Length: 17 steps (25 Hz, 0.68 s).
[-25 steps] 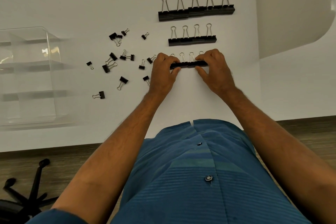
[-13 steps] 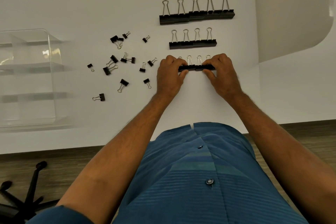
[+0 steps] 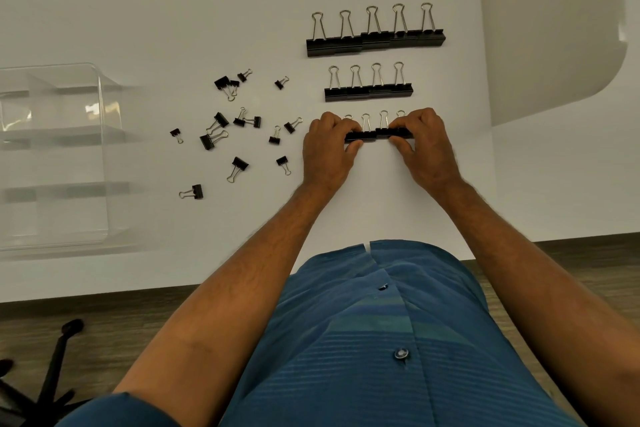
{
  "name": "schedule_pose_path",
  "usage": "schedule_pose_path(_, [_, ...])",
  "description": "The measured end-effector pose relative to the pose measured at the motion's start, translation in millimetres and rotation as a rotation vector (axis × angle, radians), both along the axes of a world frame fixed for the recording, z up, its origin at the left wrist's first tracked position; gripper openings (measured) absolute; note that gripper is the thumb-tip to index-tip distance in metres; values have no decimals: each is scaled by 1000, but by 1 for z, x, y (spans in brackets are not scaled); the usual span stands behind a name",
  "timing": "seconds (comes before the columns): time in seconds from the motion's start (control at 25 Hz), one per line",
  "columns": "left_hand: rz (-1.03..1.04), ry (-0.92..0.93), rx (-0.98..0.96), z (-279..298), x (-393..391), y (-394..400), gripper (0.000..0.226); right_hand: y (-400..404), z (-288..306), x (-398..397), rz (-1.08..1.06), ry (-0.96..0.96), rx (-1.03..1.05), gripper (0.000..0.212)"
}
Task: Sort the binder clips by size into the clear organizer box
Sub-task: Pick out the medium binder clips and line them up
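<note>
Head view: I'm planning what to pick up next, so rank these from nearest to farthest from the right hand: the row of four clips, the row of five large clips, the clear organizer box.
1. Row of four clips: just beyond the right hand.
2. Row of five large clips: farther back on the table.
3. Clear organizer box: far across at the left edge.

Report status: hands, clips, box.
Left hand and right hand pinch the ends of the near clip row. Two bigger rows lined up beyond; small clips loose. Box holds no clips, path unobstructed.
</note>
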<state>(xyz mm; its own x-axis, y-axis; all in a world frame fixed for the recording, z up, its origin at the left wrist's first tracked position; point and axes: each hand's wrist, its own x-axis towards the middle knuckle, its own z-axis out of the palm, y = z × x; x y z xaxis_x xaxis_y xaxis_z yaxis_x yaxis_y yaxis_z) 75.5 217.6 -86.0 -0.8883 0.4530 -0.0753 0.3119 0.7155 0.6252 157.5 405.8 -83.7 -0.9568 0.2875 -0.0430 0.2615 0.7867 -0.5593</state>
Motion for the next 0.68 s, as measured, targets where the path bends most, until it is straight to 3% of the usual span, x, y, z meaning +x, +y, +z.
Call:
schedule_pose_path(0.12, [2, -14, 11, 1, 0, -2, 31, -6, 5, 0, -24, -3, 10, 32])
schedule_pose_path(0.28, [-11, -115, 119, 10, 4, -18, 42, -21, 15, 9, -113, -14, 83, 54])
schedule_pose_path(0.68, [69, -173, 150, 41, -2, -147, 19, -125, 31, -8, -1, 43, 24, 42])
